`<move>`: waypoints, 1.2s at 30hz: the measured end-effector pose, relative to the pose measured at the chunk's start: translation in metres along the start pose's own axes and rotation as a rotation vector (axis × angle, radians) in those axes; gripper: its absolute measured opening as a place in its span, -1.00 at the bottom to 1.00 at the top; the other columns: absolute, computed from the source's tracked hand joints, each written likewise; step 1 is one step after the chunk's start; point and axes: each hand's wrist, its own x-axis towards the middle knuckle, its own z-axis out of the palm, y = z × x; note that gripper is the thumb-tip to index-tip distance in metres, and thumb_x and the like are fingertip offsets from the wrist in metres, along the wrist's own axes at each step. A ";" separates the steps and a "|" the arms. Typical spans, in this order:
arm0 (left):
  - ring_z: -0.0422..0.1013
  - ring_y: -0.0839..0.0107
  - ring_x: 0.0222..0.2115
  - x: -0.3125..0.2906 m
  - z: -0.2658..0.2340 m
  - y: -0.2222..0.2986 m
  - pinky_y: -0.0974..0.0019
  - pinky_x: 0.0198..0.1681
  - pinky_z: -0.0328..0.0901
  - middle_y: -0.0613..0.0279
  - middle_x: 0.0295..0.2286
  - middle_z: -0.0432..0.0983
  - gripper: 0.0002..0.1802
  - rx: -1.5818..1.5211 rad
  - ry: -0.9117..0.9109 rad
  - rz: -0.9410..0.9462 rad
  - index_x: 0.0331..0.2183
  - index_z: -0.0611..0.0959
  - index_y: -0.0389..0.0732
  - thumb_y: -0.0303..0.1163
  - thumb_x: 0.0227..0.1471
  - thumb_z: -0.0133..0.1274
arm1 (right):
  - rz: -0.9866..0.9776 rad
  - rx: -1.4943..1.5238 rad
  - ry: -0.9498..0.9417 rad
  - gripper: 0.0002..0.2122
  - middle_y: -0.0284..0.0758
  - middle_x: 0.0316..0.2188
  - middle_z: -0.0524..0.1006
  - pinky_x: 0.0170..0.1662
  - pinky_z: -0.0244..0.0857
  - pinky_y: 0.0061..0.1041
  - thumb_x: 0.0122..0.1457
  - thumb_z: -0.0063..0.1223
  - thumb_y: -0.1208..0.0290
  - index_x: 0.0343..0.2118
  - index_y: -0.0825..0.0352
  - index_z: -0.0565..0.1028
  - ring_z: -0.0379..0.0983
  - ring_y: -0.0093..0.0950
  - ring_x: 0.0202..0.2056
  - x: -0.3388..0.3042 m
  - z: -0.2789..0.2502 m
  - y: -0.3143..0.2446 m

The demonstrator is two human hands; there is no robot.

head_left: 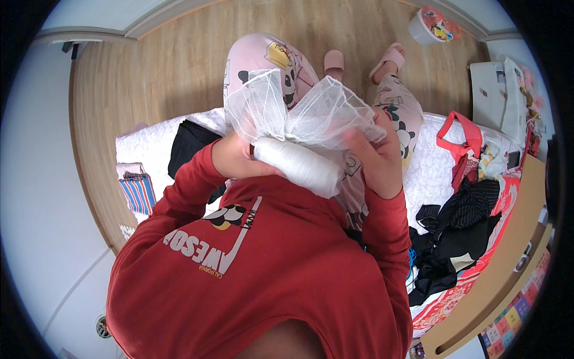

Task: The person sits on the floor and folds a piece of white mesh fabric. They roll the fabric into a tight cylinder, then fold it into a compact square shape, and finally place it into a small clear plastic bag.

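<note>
A thick white roll [299, 167], smooth and tightly wound, lies slanted across my lap. From behind it fans out a sheer white mesh cloth [326, 113], gathered in the middle with two spread wings. My left hand [239, 158] is closed round the roll's left end, the thumb beneath it; its other fingers are hidden. At the cloth's right wing, my right hand [379, 157] grips the mesh, thumb in front and fingers behind. Whether the roll and the mesh are one piece I cannot tell.
I sit on a bed with a white quilted cover [146, 149]. Black clothes [454, 239] and a red strap [466, 134] lie at the right, a striped folded cloth [137, 194] at the left. A white bin [426, 30] stands far right on the wooden floor [179, 66].
</note>
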 end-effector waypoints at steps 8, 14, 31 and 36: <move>0.23 0.36 -0.11 0.000 0.004 0.017 0.35 -0.07 0.13 0.12 -0.13 0.26 -0.24 0.173 -0.048 0.184 0.01 0.15 -0.28 -0.56 -0.26 0.11 | 0.012 -0.019 0.173 -0.85 -0.45 -0.43 0.41 -0.33 0.17 -0.71 0.05 -0.02 0.50 -0.30 0.36 0.37 0.29 -0.68 -0.42 -0.004 0.006 0.002; 0.15 0.28 -0.02 0.000 0.006 0.018 0.31 0.01 0.04 0.06 -0.04 0.18 -0.25 0.071 -0.097 0.120 0.02 0.16 -0.30 -0.60 -0.27 0.05 | -0.257 -0.419 0.040 -0.84 -0.33 -0.46 0.42 -0.35 0.20 -0.62 -0.04 0.01 0.54 -0.35 0.37 0.38 0.34 -0.54 -0.46 -0.017 0.012 -0.009; 0.17 0.08 -0.02 0.017 0.011 0.025 0.23 -0.03 0.10 -0.10 -0.03 0.14 -0.48 0.315 -0.125 0.290 -0.17 0.40 -0.29 -0.67 -0.34 -0.11 | -0.112 -0.319 0.142 -0.83 -0.30 -0.41 0.41 -0.32 0.20 -0.63 0.09 -0.14 0.52 -0.25 0.44 0.33 0.32 -0.57 -0.40 -0.009 -0.001 0.017; 0.17 -0.01 -0.04 0.016 0.015 0.018 0.23 -0.06 0.16 -0.15 -0.04 0.15 -0.54 0.259 -0.272 0.254 -0.29 0.50 -0.29 -0.74 -0.40 -0.14 | -0.080 -0.208 0.153 -0.84 -0.32 -0.35 0.40 -0.28 0.21 -0.66 0.06 -0.14 0.57 -0.26 0.40 0.34 0.32 -0.59 -0.37 -0.007 0.001 0.019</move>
